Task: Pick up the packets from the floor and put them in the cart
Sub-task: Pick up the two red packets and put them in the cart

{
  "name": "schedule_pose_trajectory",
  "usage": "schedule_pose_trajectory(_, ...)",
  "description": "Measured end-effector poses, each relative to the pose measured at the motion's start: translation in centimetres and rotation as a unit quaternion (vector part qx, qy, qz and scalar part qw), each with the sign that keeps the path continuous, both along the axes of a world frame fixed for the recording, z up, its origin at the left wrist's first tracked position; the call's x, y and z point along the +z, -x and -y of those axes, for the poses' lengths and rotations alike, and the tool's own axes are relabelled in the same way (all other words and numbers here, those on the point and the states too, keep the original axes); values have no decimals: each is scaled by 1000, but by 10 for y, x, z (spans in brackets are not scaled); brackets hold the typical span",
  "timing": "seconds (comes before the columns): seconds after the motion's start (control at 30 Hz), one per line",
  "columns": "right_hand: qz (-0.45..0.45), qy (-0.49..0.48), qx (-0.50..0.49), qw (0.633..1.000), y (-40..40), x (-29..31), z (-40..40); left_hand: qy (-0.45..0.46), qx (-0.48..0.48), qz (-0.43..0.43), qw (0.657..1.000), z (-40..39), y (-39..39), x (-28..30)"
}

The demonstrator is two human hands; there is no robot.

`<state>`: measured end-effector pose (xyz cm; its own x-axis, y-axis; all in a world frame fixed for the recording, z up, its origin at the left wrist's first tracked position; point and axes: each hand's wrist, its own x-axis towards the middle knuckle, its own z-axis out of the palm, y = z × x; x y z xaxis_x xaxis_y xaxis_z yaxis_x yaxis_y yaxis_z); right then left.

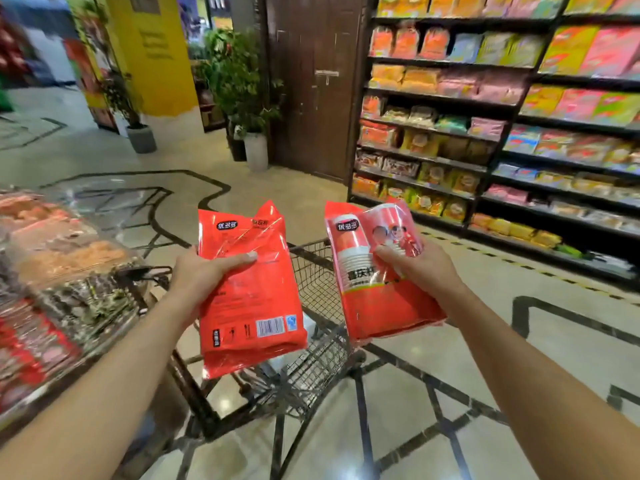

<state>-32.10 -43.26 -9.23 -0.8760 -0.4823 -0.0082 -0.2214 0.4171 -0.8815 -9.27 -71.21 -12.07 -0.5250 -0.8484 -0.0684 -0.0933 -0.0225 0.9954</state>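
Supermarket aisle, polished stone floor (pixel 519 348) with dark inlaid lines, stocked shelves (pixel 485 133) to the right, potted plants (pixel 242 98) and a brown door (pixel 311 81) further back. Two red packets held up at chest height, one per hand, both off the floor already. Left packet (pixel 249 289) shown back side out, barcode near its lower edge, pinched by the left hand (pixel 204 271) with the thumb across the face and the other fingers hidden behind. Right packet (pixel 377 275) printed with stacked paper cups, gripped by the right hand (pixel 415 268), fingers curled round its right edge, thumb pressing the front. Wire cart (pixel 318 344) directly below and between the packets, basket open, something pale partly visible inside. Left packet hanging over the basket; right packet seemingly over the cart's right rim, perhaps partly outside it. Wrapped goods (pixel 52 271) on a display at the left, close to the left forearm. Likely step: lowering and releasing both into the basket. Main risk on the right side: released from this spot, could catch the rim and slide to the floor. Glossy film also slippery, so a loose pinch could drop either packet early. Left elbow swinging outward could brush the wrapped display.
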Motion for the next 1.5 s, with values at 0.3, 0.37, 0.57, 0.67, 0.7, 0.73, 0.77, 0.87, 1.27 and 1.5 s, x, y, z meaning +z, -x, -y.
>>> schedule_pose_trajectory(0.3, 62, -11, 27, 998, 176, -32, 70, -69, 34, 32, 997, 51, 158, -67)
schedule_pose_trajectory(0.37, 87, -23, 37, 995, 207, -48, 91, -94, 56, 38, 993, 55, 184, -87)
schedule_pose_trajectory(0.57, 111, -64, 122, 984, 301, -124, 174, -161, 147, 103, 970, 73, 251, -165)
schedule_pose_trajectory(0.67, 127, -103, 174, 971, 351, -171, 220, -164, 193, 145, 957, 96, 283, -204)
schedule_pose_trajectory(0.7, 134, -111, 188, 967, 366, -188, 235, -165, 208, 154, 952, 103, 294, -216)
schedule_pose_trajectory(0.73, 140, -123, 201, 962, 380, -205, 249, -168, 222, 164, 946, 109, 305, -229)
schedule_pose_trajectory(0.77, 139, -139, 212, 957, 392, -223, 263, -176, 232, 175, 940, 114, 315, -241)
schedule_pose_trajectory(0.87, 133, -180, 237, 945, 418, -277, 295, -204, 270, 192, 921, 127, 343, -284)
schedule_pose_trajectory(1.27, 125, -290, 291, 903, 448, -469, 360, -220, 267, 314, 884, 147, 414, -453)
schedule_pose_trajectory(1.5, 177, -304, 345, 870, 449, -546, 378, -109, 242, 456, 850, 136, 437, -484)
